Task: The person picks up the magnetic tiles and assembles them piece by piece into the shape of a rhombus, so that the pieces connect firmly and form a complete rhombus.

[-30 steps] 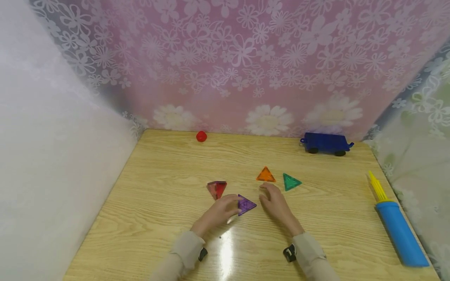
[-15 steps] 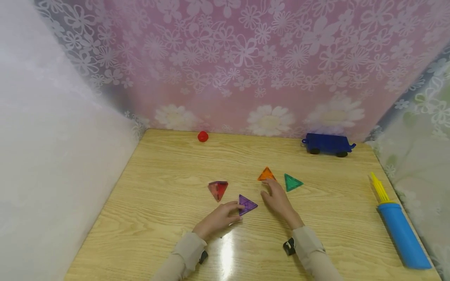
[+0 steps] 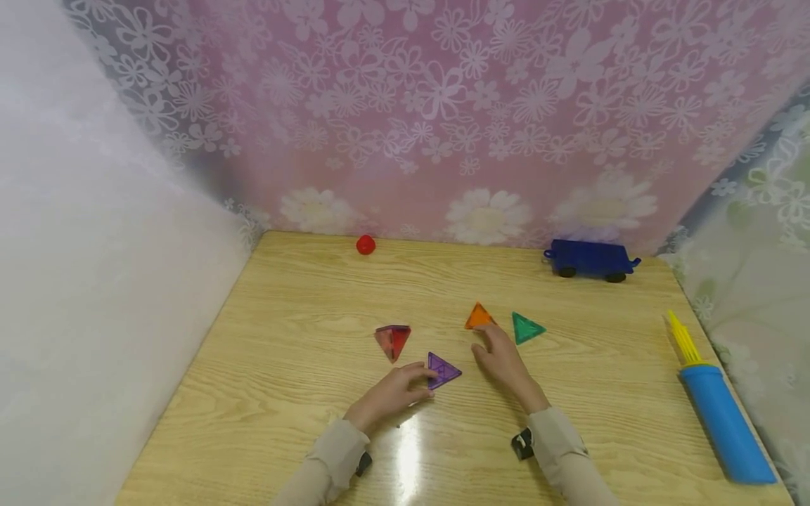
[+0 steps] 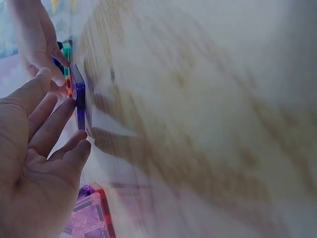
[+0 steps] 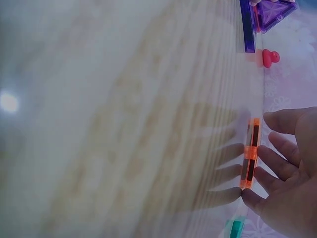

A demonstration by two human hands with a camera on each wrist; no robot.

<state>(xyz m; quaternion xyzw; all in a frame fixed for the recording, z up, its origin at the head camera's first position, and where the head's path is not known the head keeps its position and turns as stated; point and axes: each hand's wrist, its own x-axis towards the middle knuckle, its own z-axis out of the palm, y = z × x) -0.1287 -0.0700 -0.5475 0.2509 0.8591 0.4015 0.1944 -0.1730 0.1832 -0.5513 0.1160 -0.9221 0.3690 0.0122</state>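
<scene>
Head view: softly, evenly lit; table [image 3: 304, 302] marked by bright white streak of glare [image 3: 408, 457] near bottom edge; pale backdrop [image 3: 95, 281] at left washed out, detail mostly lost; fine detail softened throughout. Left wrist view: dimmer, bluish, low in contrast; soft brownish shadows cast on table by left hand [image 4: 42, 158]; right edge darkened toward top; wood grain smeared. Right wrist view: similarly hazy; small white glare spot [image 5: 9, 102] seen at left edge; long blurred finger shadows cast by right hand [image 5: 292, 178].
</scene>
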